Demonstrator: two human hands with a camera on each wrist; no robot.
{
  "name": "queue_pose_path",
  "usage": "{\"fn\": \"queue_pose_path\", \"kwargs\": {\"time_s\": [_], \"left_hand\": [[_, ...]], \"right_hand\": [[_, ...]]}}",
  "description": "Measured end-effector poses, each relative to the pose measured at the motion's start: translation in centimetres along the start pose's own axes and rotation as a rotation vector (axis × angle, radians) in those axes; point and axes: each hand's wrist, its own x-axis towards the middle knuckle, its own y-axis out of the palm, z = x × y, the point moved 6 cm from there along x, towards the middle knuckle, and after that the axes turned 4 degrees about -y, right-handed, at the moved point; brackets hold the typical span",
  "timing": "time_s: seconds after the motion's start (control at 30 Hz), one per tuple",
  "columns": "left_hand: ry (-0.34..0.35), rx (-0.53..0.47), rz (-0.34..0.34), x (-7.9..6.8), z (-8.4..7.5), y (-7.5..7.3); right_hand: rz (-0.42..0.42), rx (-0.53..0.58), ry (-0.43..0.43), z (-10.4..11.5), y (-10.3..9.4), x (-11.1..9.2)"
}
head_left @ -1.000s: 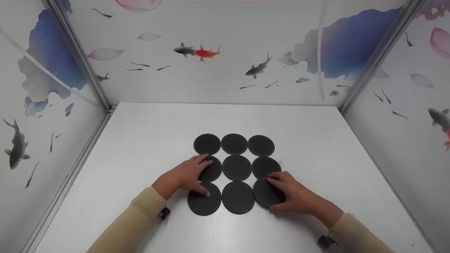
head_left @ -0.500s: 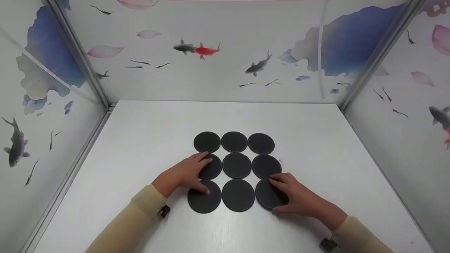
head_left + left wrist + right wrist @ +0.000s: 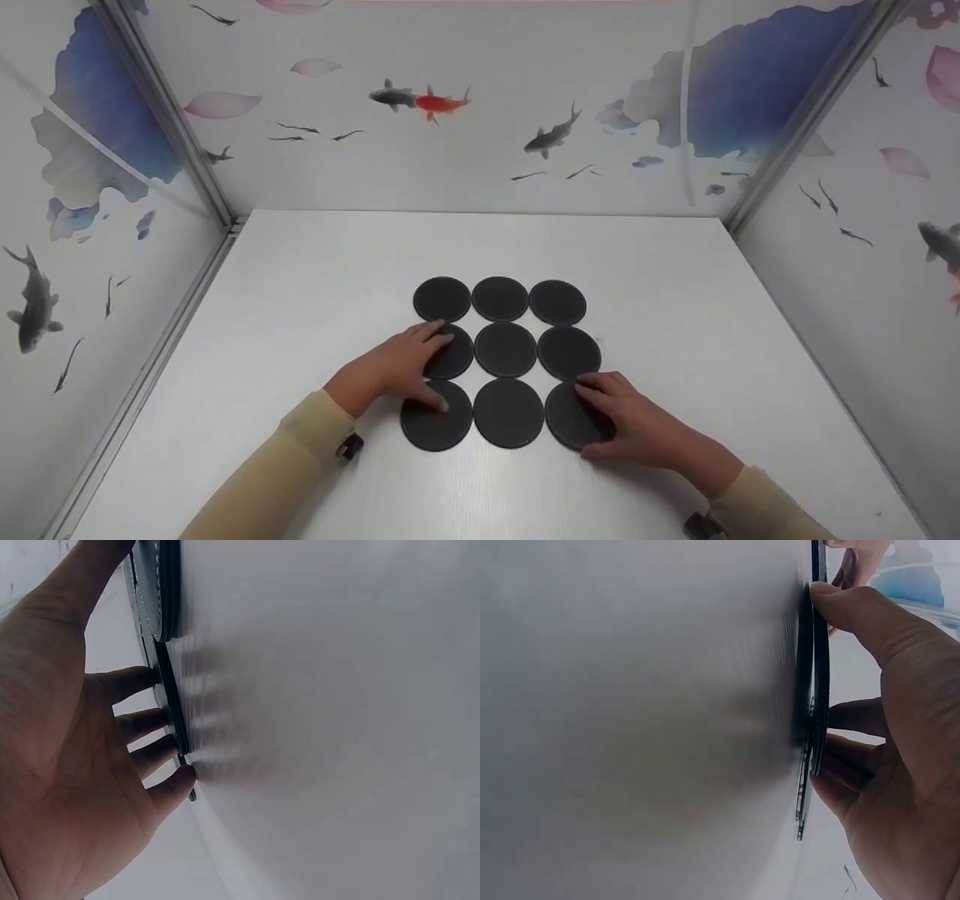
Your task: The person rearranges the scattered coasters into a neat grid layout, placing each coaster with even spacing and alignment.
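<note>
Round black coasters with stitched edges lie in three rows of three on the white table. My left hand (image 3: 390,367), fingers spread, rests at the left side; its fingertips touch the middle-left coaster (image 3: 452,360) and its thumb lies on the near-left coaster (image 3: 435,431). At the near right, my right hand (image 3: 637,424) holds the near-right coaster (image 3: 574,416) between thumb and fingers. That coaster's rim (image 3: 821,675) shows edge-on in the right wrist view, the thumb against it. In the left wrist view, the left fingers (image 3: 142,724) reach the coaster edges.
The centre coaster (image 3: 505,349), near-middle coaster (image 3: 508,414) and middle-right coaster (image 3: 568,351) lie flat beside the hands. Another row, including the far-middle coaster (image 3: 500,298), lies behind. Printed walls (image 3: 480,172) with metal corner posts enclose the white table (image 3: 315,262) on three sides.
My right hand has shifted the near-right coaster slightly right and toward me; it overlapped the middle-right coaster before. My left hand keeps its place. The head view has tilted slightly.
</note>
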Motion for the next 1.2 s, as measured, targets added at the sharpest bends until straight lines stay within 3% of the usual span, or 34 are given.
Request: {"fn": "queue_pose_path", "kwargs": {"time_s": [1.2], "left_hand": [[-0.018,-0.023,0.011,-0.77,-0.1,0.09]], "right_hand": [[0.034,0.03,-0.004,0.45,-0.26,0.44]]}}
